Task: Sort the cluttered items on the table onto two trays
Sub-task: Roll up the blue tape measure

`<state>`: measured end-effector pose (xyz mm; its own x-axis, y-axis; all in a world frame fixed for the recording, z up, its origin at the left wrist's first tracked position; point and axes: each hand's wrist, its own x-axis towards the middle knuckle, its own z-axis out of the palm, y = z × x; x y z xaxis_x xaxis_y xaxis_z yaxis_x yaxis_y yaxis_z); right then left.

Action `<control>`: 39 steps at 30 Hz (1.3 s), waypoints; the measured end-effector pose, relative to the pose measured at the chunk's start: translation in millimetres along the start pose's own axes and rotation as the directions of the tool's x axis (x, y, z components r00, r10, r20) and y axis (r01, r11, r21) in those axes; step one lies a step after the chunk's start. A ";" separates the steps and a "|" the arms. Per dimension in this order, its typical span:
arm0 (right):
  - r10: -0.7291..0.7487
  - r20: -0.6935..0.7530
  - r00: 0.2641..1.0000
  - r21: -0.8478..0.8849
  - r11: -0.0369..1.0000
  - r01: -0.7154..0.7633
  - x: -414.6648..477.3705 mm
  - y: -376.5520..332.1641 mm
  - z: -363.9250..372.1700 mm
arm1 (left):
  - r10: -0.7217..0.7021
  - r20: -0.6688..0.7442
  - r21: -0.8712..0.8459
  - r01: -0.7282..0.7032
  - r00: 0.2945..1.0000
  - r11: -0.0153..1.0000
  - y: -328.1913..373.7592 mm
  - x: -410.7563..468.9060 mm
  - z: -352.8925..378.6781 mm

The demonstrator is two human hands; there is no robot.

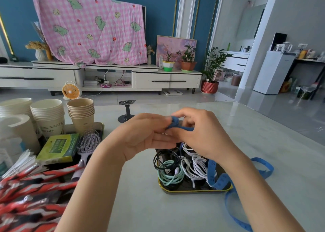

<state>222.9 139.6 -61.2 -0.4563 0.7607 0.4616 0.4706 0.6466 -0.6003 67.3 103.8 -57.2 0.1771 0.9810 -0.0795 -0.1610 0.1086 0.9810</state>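
The pale marble-look table (140, 205) is smooth and glossy. The black gold-rimmed rectangular tray (193, 190) shines like lacquered metal; the blue flexible measuring tape (212, 172) looks matt.

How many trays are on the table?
2. The left tray holds cups and a hairbrush; the middle tray holds coiled cables. Clutter on the left could hide another.

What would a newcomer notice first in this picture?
At centre, the left hand and right hand hold a bunched blue tape measure above a gold-rimmed tray of coiled cables. Stacked paper cups stand at left, and a pink checked cloth hangs at the back.
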 end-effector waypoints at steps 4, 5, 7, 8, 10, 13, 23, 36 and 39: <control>0.041 -0.191 0.981 -0.075 0.996 -0.056 1.2 -1.1 0.9 | 0.059 -0.089 -0.199 -0.076 0.994 0.977 -1.3 6.4 18.2; 0.039 -0.216 0.976 -0.077 0.995 -0.056 1.1 -1.2 1.4 | 0.072 -0.119 -0.198 -0.095 0.990 0.976 -3.2 7.8 22.0; 0.025 -0.246 0.969 -0.100 0.994 -0.052 0.0 -1.7 2.6 | 0.089 -0.180 -0.196 -0.124 0.980 0.973 -6.4 9.2 27.0; 0.015 -0.250 0.968 -0.117 0.992 -0.046 0.0 -2.0 3.2 | 0.093 -0.198 -0.191 -0.132 0.976 0.973 -7.4 9.5 26.4; 0.000 -0.213 0.977 -0.122 0.992 -0.026 0.5 -1.8 2.8 | 0.093 -0.211 -0.129 -0.123 0.973 0.984 -6.8 9.4 20.1; 0.007 0.024 1.000 -0.046 0.999 -0.006 1.0 -1.1 -1.9 | 0.052 -0.168 0.029 -0.048 0.984 0.998 -1.9 4.2 4.1; -0.001 0.159 0.987 -0.008 1.000 0.002 -1.5 -3.9 -5.3 | -0.001 -0.029 0.251 0.008 1.000 0.968 4.5 -9.8 -15.1; -0.069 -0.300 0.952 -0.352 0.935 -0.043 -2.3 -15.2 21.2 | 0.242 -0.362 0.190 -0.183 0.900 0.965 -9.4 8.0 28.8; -0.161 -0.340 0.927 -0.412 0.911 0.007 -3.2 -14.1 24.2 | 0.408 -0.408 0.376 -0.256 0.817 0.890 -12.1 8.4 33.4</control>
<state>199.4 126.7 -70.1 -0.2422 0.6200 0.7463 0.7366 0.6181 -0.2744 103.1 105.4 -63.8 -0.3174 0.9112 0.2625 0.1766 -0.2151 0.9605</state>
